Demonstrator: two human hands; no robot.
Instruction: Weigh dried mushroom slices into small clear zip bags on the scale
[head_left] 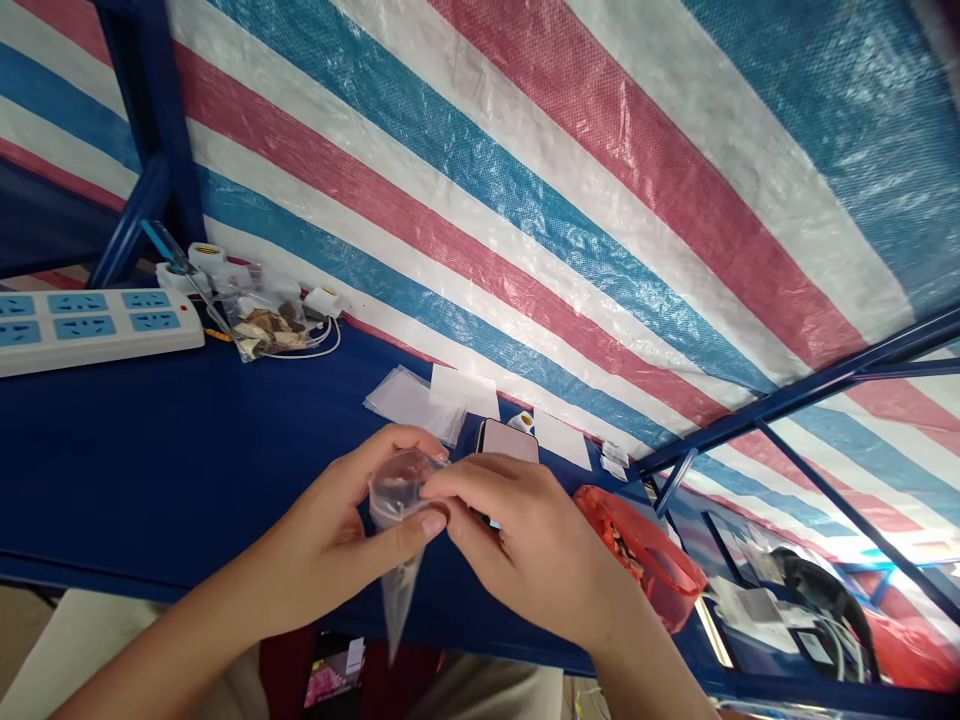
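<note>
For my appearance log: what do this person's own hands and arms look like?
The left hand and right hand are ungloved, with no rings visible. No watch or bracelet shows, and the forearms are bare where seen.

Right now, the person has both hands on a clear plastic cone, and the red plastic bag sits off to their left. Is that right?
Not quite: the head view shows the red plastic bag off to the person's right, near the right forearm. The rest stands: the left hand and right hand are both on the clear plastic cone.
</note>
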